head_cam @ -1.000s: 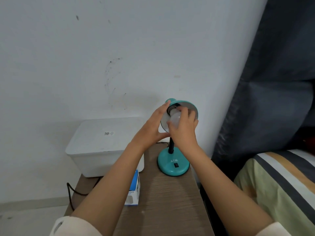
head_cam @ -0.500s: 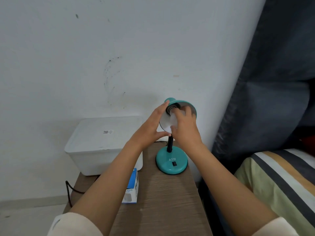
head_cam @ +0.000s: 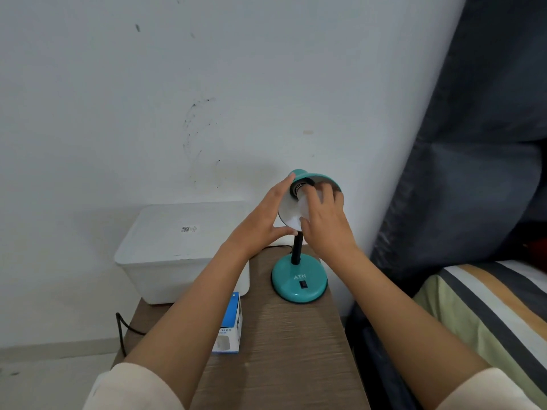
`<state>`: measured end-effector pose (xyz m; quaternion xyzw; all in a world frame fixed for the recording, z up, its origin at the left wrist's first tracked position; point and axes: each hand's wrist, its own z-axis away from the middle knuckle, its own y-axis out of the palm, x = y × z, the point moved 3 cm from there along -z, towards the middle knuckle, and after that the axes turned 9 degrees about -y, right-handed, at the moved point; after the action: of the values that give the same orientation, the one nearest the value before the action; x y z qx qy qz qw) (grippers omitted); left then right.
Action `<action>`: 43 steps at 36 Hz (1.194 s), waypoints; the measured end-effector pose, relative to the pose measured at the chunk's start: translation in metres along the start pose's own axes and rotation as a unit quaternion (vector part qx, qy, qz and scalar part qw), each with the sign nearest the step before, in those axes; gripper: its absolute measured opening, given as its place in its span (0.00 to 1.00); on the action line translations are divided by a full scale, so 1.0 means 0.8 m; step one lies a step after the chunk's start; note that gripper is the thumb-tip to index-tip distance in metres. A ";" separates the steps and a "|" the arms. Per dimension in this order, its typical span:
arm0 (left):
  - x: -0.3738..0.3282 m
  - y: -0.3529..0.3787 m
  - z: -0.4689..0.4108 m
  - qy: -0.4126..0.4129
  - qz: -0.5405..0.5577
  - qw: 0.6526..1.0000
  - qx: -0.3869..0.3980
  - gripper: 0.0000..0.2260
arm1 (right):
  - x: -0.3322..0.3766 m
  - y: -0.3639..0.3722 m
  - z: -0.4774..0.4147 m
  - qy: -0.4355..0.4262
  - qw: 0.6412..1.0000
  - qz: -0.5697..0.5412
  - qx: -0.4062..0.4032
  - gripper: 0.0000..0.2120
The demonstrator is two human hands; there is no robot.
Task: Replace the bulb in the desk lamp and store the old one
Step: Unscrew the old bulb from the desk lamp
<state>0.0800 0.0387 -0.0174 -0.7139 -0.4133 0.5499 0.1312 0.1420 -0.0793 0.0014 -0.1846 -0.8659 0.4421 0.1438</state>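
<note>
I see my left hand (head_cam: pixel 260 223) cupped against the rim of the teal desk lamp (head_cam: pixel 299 282), fingers spread around its shade (head_cam: pixel 318 177). My right hand (head_cam: pixel 324 223) reaches into the shade, fingers closed around the white bulb (head_cam: pixel 307 204) seated in the socket. A blue bulb box (head_cam: pixel 231 327) lies on the wooden surface (head_cam: pixel 296 350) beside a white storage bin (head_cam: pixel 177 250).

we see two bare forearms, each with a cream sleeve pushed up toward the elbow. the left sleeve (head_cam: pixel 130 389) is loose and softly rounded at its hem; the right sleeve (head_cam: pixel 485 392) looks the same. no rings, watch or bracelets show on the left hand (head_cam: pixel 260 223) or right hand (head_cam: pixel 325 223).
</note>
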 end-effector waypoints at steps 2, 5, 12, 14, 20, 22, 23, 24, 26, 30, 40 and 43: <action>-0.001 0.000 -0.001 0.000 0.003 1.000 -0.001 0.43 | 0.004 0.000 -0.002 0.022 0.999 -0.033 -0.004 0.25; 0.001 -0.001 -0.002 -0.004 0.000 1.000 -0.002 0.43 | 0.001 0.004 -0.006 0.072 0.995 -0.069 0.019 0.25; 0.002 0.000 -0.001 -0.014 0.008 1.000 -0.004 0.43 | -0.006 0.009 0.003 0.000 1.000 0.007 0.022 0.30; 0.001 0.001 -0.001 -0.014 0.009 1.000 -0.006 0.43 | -0.004 0.006 0.004 -0.004 1.000 -0.019 0.007 0.28; -0.001 0.001 -0.001 -0.011 0.005 1.000 -0.004 0.44 | -0.007 0.008 -0.003 0.066 0.993 -0.094 0.038 0.26; 0.000 0.001 -0.001 -0.009 0.004 1.000 -0.006 0.44 | -0.007 0.005 -0.005 0.074 0.991 -0.095 0.056 0.27; 0.001 0.001 -0.002 -0.008 0.004 1.000 -0.007 0.44 | -0.007 0.003 -0.005 0.081 0.989 -0.111 0.058 0.26; 0.001 0.001 -0.002 -0.008 0.004 1.000 -0.007 0.44 | -0.006 0.001 -0.005 0.084 0.987 -0.122 0.058 0.26; 0.001 0.001 -0.002 -0.006 0.003 1.000 -0.006 0.44 | -0.005 -0.001 -0.003 0.084 0.986 -0.133 0.055 0.26; 0.002 0.001 0.000 -0.005 0.003 1.000 -0.006 0.44 | -0.001 0.001 -0.001 0.081 0.989 -0.119 0.046 0.27; 0.004 -0.001 0.000 0.001 -0.013 1.000 -0.007 0.45 | -0.001 -0.014 -0.006 -0.013 0.999 -0.004 0.047 0.26; 0.003 0.000 -0.001 -0.006 -0.006 1.000 -0.007 0.44 | 0.000 -0.014 0.000 -0.068 0.997 0.041 0.021 0.29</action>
<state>0.0805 0.0405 -0.0189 -0.7089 -0.4219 0.5506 0.1275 0.1398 -0.0856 0.0105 -0.1862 -0.8558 0.4774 0.0702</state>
